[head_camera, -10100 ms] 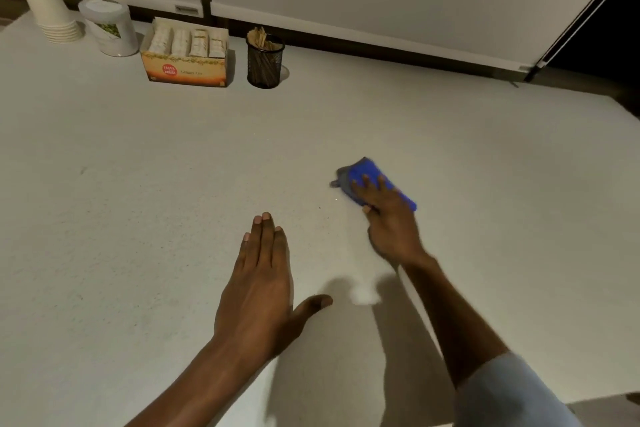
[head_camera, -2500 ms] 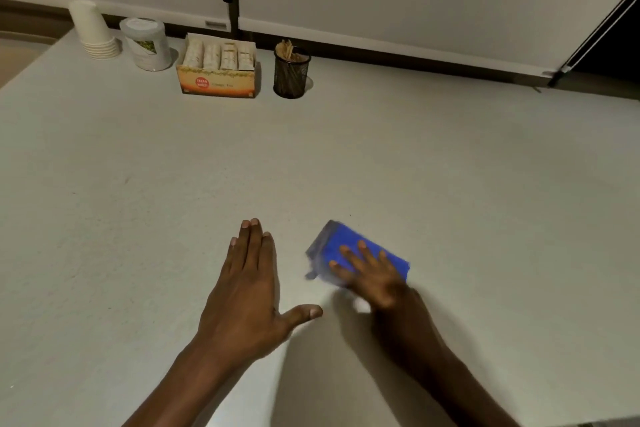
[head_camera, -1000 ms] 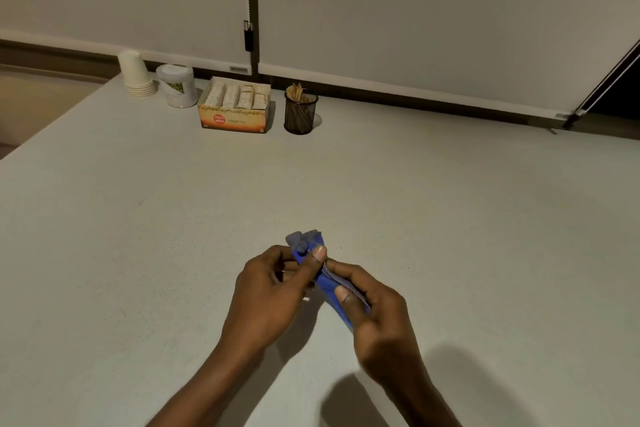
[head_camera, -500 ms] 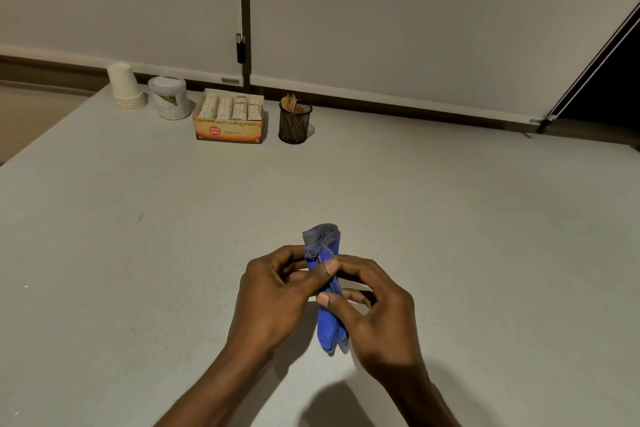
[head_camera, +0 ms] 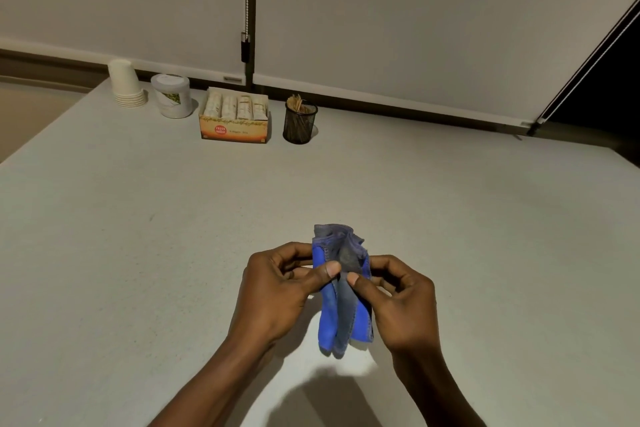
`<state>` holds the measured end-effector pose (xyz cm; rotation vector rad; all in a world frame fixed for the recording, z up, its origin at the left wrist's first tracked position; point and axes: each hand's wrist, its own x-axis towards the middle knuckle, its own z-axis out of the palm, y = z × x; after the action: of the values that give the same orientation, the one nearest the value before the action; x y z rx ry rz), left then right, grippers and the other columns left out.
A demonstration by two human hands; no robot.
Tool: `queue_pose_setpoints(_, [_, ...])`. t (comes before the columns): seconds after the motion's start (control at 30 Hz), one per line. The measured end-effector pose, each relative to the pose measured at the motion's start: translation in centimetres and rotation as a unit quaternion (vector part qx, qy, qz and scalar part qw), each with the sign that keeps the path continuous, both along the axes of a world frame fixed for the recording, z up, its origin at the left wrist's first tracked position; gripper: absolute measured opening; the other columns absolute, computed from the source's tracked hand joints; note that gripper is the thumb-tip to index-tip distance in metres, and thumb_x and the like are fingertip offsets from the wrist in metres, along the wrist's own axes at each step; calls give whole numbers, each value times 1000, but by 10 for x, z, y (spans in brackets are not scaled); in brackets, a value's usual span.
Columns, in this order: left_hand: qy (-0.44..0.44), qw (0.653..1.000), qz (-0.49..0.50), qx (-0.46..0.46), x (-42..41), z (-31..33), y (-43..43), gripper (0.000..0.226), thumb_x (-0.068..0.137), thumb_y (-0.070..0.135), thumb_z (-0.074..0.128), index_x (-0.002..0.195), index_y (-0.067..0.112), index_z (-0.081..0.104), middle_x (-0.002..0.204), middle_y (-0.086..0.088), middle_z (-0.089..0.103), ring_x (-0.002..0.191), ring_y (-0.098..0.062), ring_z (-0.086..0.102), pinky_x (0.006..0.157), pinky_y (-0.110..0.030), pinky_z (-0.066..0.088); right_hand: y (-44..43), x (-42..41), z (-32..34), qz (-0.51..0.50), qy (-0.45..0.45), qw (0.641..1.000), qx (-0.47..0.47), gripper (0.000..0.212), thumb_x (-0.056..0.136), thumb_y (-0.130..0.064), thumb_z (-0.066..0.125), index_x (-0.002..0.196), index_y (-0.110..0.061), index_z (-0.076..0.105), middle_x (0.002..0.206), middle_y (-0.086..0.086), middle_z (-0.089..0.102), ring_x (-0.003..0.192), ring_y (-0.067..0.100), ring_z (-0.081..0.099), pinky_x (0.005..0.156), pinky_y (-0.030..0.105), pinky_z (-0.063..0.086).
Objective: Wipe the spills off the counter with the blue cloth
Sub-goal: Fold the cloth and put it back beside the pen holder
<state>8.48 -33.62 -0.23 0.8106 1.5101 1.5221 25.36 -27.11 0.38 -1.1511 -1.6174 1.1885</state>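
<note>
Pretty dim in here, with a warm, yellowish cast. The light seems to come from behind the person, since the arms throw dark shadows forward onto the counter (head_camera: 450, 218), with one bright patch under the blue cloth (head_camera: 341, 291). No glare, nothing blurry. The wide lens bends the wall line, and the top right corner goes nearly black.

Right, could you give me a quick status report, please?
Left hand and right hand both pinching blue cloth. Cloth bunched, lifted off counter. Nothing in the way.
</note>
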Motion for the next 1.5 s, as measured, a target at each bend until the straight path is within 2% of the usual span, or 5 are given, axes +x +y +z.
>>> queue_pose_setpoints(0.17, [34,998,44,12,1,1,0,36,63,52,95,82,24,83,75,-1,85,70,-17,83,65,-21,64,-5,-4,4,54,35,998,-4,18,87,-23,80,104,-21,75,94,3,80,88,23,77,75,32,65])
queue_pose_setpoints(0.77, [81,993,86,-24,-7,-1,33,19,83,42,87,80,27,78,74,-4,81,71,-29,79,72,-50,67,46,36,4,-51,97,994,-1,28,89,1,73,104,-23,67,92,6,82,85,26,80,72,38,67])
queue_pose_setpoints(0.87, [115,987,107,-17,-14,0,59,12,86,32,90,87,31,77,79,5,83,73,-17,80,67,-36,64,81,42,9,-87,45,995,9,41,85,-6,77,110,-35,61,85,5,79,78,24,79,72,49,66])
queue_pose_setpoints(1.0, [188,976,108,-28,-19,12,109,16,88,30,89,93,36,75,83,18,81,73,-1,78,58,-12,53,134,47,16,-72,-59,990,110,57,83,-21,79,125,-47,51,89,-9,72,81,9,74,65,27,63])
queue_pose_setpoints(1.5, [266,956,86,-88,-52,29,303,13,93,14,85,96,7,74,89,-14,78,71,-26,83,54,-38,69,352,21,-6,16,-150,966,209,25,86,2,66,90,-19,78,97,-1,78,86,17,71,80,35,60])
